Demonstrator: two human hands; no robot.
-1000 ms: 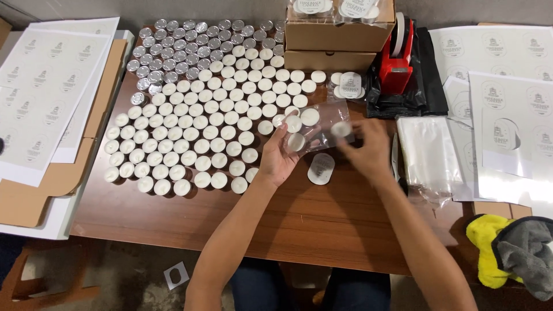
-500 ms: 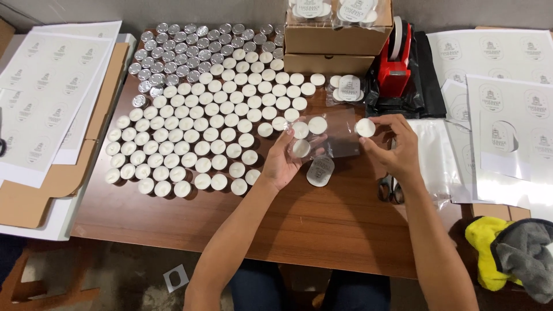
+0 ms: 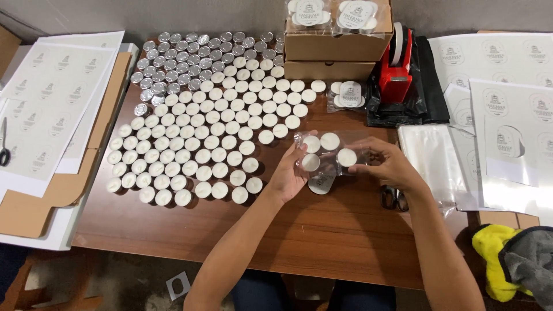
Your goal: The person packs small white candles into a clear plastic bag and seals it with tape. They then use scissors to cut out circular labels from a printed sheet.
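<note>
My left hand (image 3: 290, 174) and my right hand (image 3: 387, 165) hold a clear plastic bag (image 3: 328, 154) between them, just above the wooden table (image 3: 322, 236). Several white tealight candles show inside the bag. My left hand grips the bag's left side and my right hand pinches its right edge. A round white sticker (image 3: 321, 184) lies on the table under the bag. A large field of white tealight candles (image 3: 199, 150) covers the table to the left of my hands.
Cardboard boxes (image 3: 337, 49) with filled bags on top stand at the back, beside a red tape dispenser (image 3: 396, 66). A stack of clear bags (image 3: 432, 158) and sticker sheets (image 3: 510, 115) lie right; scissors (image 3: 394, 198) sit by my right wrist. More sheets (image 3: 52, 98) lie left.
The bag has flattened out between my hands, and my right hand has drawn its edge rightward. The candles now sit spread inside it.
</note>
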